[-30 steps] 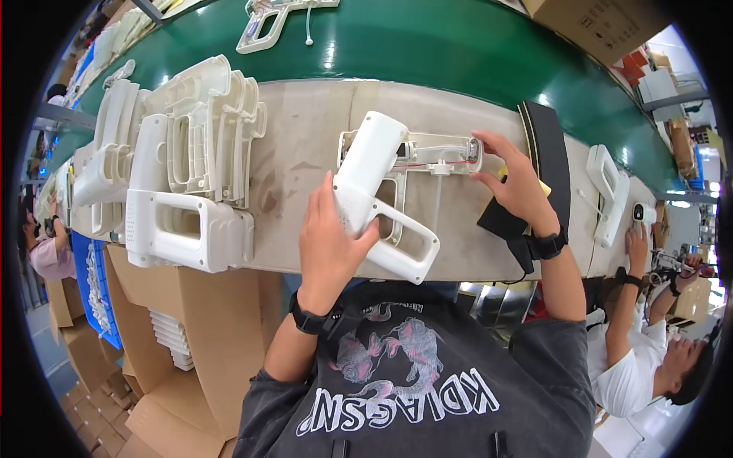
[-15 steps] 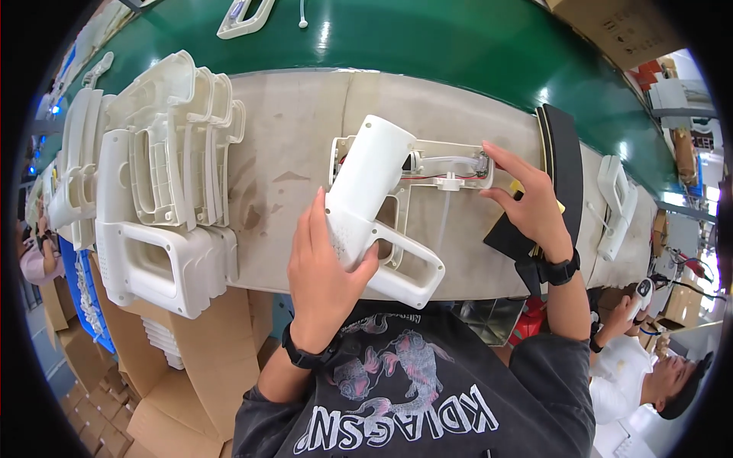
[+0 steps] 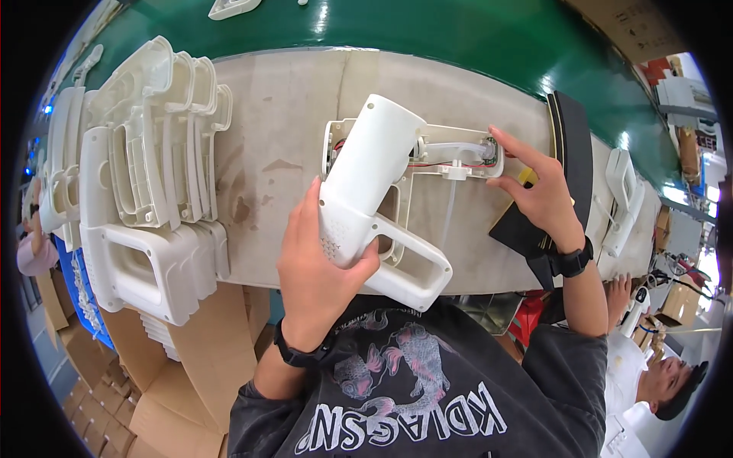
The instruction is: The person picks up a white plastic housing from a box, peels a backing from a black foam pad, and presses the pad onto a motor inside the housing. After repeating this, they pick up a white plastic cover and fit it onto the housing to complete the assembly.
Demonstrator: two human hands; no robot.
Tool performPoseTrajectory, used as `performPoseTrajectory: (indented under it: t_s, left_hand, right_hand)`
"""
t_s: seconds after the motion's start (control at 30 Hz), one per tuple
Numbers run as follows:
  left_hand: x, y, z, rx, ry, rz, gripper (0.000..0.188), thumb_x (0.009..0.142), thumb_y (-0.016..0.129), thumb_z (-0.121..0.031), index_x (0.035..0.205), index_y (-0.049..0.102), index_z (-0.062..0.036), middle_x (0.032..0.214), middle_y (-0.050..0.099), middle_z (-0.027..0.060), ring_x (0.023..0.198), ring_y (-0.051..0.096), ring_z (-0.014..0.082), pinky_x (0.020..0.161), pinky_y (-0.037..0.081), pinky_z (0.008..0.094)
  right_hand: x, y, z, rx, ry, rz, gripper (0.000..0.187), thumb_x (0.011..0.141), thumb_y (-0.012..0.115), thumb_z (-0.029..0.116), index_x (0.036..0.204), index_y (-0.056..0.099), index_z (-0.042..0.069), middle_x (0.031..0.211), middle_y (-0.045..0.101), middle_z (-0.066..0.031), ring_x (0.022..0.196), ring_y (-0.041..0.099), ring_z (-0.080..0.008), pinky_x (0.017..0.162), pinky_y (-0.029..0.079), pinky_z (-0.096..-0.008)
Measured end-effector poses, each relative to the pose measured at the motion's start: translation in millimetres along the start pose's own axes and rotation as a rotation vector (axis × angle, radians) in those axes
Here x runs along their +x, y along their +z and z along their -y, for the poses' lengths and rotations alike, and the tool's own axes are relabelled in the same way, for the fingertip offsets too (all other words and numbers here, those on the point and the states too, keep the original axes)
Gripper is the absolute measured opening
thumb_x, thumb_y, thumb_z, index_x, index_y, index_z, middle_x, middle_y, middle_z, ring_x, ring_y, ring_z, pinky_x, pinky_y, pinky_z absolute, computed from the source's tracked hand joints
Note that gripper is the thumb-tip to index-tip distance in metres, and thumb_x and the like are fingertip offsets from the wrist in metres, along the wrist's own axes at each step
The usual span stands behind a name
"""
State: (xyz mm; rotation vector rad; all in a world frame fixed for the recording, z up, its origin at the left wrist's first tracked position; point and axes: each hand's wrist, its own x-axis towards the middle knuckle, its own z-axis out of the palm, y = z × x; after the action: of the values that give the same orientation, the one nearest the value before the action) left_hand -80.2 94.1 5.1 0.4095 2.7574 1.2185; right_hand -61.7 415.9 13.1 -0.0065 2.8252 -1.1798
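My left hand (image 3: 319, 263) is wrapped round a white gun-shaped plastic housing half (image 3: 372, 156), with the thumb near its loop handle. This shell lies tilted across a second, matching housing half (image 3: 427, 174), which lies with its inner side up. Inside that lower half show thin red and black wires, a pale tube (image 3: 450, 146) and a small part at the right end. My right hand (image 3: 544, 195) spans this right end, index finger at the far corner and thumb at the near one. Part of the lower half is hidden under the upper shell.
Stacked white housing halves (image 3: 156, 141) stand at the left. Black foam strips (image 3: 571, 145) lie to the right, and another white housing (image 3: 620, 202) beyond them. A green surface (image 3: 427, 30) runs behind the worktable. Cardboard boxes (image 3: 202, 362) stand below left; a co-worker (image 3: 649, 374) is at the right.
The view has shifted slightly, and the upper shell has turned a little over the lower half. Both hands keep their holds. The co-worker's hand at the right has moved.
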Motion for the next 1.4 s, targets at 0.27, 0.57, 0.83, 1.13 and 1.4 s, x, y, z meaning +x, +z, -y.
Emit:
performPoseTrajectory:
  t_s: [0.27,0.57,0.83,1.13,1.4]
  left_hand:
    - [9,-21,-5,-0.042,0.005,-0.103,0.086,0.066,0.083,-0.013,0.142,0.046,-0.0020,0.119,0.061,0.0182,0.108,0.062,0.0314,0.092,0.050,0.0398]
    - [5,-31,-9,-0.063,-0.068,-0.097,0.085,0.065,0.084,-0.013,0.141,0.047,-0.0014,0.122,0.062,0.0180,0.110,0.062,0.0308,0.094,0.049,0.0400]
    - [10,-41,-9,-0.031,-0.028,-0.097,0.084,0.066,0.083,-0.013,0.142,0.048,-0.0025,0.122,0.064,0.0161,0.107,0.064,0.0263,0.093,0.050,0.0381]
    - [56,-51,-58,-0.066,0.168,0.091,0.076,0.061,0.081,-0.011,0.133,0.055,-0.0073,0.117,0.066,0.0138,0.104,0.065,0.0273,0.093,0.050,0.0374]
    - [104,-47,-70,0.061,0.542,0.294,0.072,0.060,0.080,-0.013,0.129,0.058,-0.0069,0.126,0.059,0.0137,0.107,0.062,0.0350,0.090,0.051,0.0414]
  right_hand:
    - [0,0,-9,0.005,-0.037,-0.026,0.072,0.071,0.077,-0.005,0.139,0.056,0.009,0.138,0.060,-0.0089,0.127,0.058,-0.0254,0.107,0.045,-0.0341]
    - [0,-5,-15,0.061,-0.135,-0.040,0.072,0.068,0.079,-0.006,0.136,0.058,0.007,0.138,0.060,-0.0093,0.122,0.060,-0.0255,0.105,0.047,-0.0350]
    - [-9,-22,-1,0.006,0.052,-0.033,0.072,0.075,0.077,-0.002,0.141,0.053,0.011,0.131,0.063,-0.0112,0.109,0.064,-0.0239,0.096,0.050,-0.0347]
    - [1,-43,56,-0.262,-0.438,-0.238,0.070,0.078,0.077,0.009,0.143,0.050,0.008,0.149,0.048,-0.0103,0.132,0.048,-0.0316,0.106,0.043,-0.0367]
    - [10,-40,40,-0.175,-0.401,-0.212,0.075,0.071,0.079,0.002,0.141,0.052,0.010,0.145,0.050,-0.0103,0.128,0.050,-0.0309,0.106,0.043,-0.0385]
